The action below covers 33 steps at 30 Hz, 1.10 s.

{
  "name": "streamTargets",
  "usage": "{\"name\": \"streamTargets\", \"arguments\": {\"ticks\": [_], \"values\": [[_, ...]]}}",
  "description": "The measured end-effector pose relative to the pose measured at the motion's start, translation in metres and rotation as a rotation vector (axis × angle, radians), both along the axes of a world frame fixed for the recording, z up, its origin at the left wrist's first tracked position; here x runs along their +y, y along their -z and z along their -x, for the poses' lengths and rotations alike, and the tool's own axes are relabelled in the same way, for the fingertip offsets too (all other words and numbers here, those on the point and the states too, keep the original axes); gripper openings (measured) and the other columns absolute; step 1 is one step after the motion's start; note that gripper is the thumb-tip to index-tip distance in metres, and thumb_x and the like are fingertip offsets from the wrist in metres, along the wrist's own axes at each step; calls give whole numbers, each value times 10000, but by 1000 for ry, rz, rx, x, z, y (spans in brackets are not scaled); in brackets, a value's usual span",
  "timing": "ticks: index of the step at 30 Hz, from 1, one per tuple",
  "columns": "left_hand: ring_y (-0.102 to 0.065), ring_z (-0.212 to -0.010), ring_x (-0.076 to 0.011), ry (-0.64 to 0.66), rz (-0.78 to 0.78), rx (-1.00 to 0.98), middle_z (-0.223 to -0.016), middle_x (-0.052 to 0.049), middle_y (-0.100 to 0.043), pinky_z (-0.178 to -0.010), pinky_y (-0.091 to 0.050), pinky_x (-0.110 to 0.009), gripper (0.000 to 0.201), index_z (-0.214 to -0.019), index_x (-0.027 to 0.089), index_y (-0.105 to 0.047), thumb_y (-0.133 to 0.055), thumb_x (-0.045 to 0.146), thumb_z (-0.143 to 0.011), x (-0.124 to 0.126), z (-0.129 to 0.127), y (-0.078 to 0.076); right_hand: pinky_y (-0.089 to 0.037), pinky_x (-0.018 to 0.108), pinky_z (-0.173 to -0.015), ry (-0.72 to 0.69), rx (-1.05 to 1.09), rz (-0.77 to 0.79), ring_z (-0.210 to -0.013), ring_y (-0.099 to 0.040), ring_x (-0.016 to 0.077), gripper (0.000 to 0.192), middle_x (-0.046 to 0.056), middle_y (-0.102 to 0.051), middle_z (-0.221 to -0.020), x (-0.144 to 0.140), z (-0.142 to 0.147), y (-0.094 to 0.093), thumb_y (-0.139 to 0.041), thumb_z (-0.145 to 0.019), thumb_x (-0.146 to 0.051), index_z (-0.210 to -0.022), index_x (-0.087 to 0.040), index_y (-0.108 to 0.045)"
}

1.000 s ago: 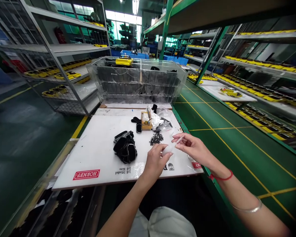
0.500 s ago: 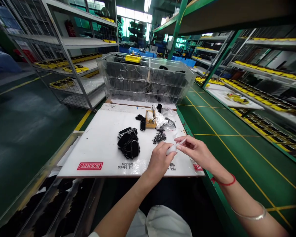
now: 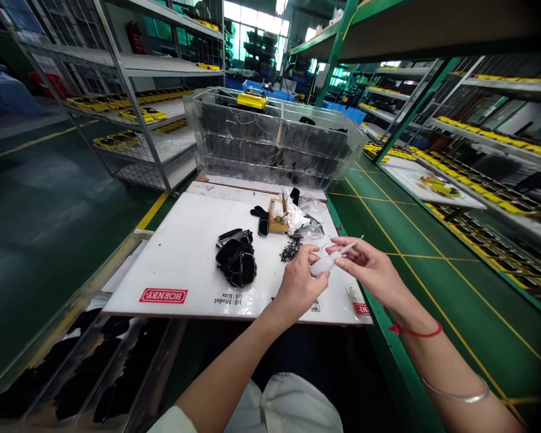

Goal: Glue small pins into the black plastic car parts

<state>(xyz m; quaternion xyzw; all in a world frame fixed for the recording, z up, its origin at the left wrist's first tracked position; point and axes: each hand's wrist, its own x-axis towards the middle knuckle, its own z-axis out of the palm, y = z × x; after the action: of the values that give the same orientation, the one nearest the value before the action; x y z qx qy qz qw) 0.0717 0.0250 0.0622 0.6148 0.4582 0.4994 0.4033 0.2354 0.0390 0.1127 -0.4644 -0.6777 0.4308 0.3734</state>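
A translucent white squeeze bottle with a long thin nozzle lies between my two hands above the right part of the white board. My left hand grips its rounded body with thumb and fingers. At the neck and base of the nozzle, my right hand pinches it; the nozzle tip points up and to the right. Just beyond my left hand is a pile of small black screws, partly hidden by the fingers. Left of the hands, a heap of glossy black rounded parts rests on the board.
A small yellow-brown box stands near the back of the white board, beside crumpled plastic bags and loose black pads. Behind stands a large clear bin. Racks with yellow parts line both sides.
Both hands have moved slightly right with the bottle. My left fingers have spread a little, so more of the bottle's body shows. The camera view has shifted slightly.
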Motion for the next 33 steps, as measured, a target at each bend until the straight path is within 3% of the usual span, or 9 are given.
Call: {"name": "streamTargets", "arguments": {"ticks": [3,7,9,13,20,27,33], "values": [[-611,-704,-122,19,37,-52,-859,17,-634,-702,-508,-263,522,-1146,231,-428,-622,123,-674,0,-1,-5,-502,315,-732,102,-63,-67,-838,-609,187,323,43,-661,-939,5,3,-3,-718,-726,-403,-987,-233,-630],[-602,-659,-99,96,106,-184,-865,13,-621,-676,-507,-243,593,-1195,230,-403,-604,79,-658,-1,0,-10,-474,284,-601,168,-125,-127,-672,-554,154,289,20,-620,-757,13,6,-5,-702,-716,-478,-781,-211,-613],[-599,-655,-92,131,156,-283,-866,5,-613,-656,-503,-229,595,-1191,213,-402,-607,68,-652,0,1,-14,-495,300,-651,138,-106,-131,-733,-583,175,323,35,-640,-798,15,6,-10,-667,-738,-514,-850,-216,-616],[-571,-626,-74,181,231,-408,-831,9,-597,-598,-472,-195,583,-1173,188,-408,-618,54,-645,2,3,-20,-496,352,-866,8,-26,-51,-1012,-602,220,391,71,-663,-1062,12,6,-25,-623,-805,-459,-1130,-248,-575],[-602,-730,-92,279,191,-522,-928,-44,-601,-681,-502,-226,575,-1192,166,-411,-620,45,-670,-1,5,-25,-531,357,-806,108,12,-66,-883,-653,222,352,42,-690,-839,13,11,-36,-723,-722,-408,-1011,-229,-628],[-620,-723,-107,103,19,-300,-963,-33,-642,-743,-540,-274,584,-1213,214,-422,-630,84,-684,-5,2,-27,-485,283,-600,214,-14,-173,-642,-556,145,332,-8,-577,-684,19,19,-31,-718,-715,-437,-957,-238,-610],[-624,-784,-125,-55,-181,-130,-1015,-26,-635,-792,-545,-298,571,-1241,251,-421,-600,86,-724,-1,-5,-14,-429,269,-552,264,-14,-211,-597,-474,129,319,-26,-495,-638,19,28,-27,-716,-706,-438,-915,-232,-591]]}}
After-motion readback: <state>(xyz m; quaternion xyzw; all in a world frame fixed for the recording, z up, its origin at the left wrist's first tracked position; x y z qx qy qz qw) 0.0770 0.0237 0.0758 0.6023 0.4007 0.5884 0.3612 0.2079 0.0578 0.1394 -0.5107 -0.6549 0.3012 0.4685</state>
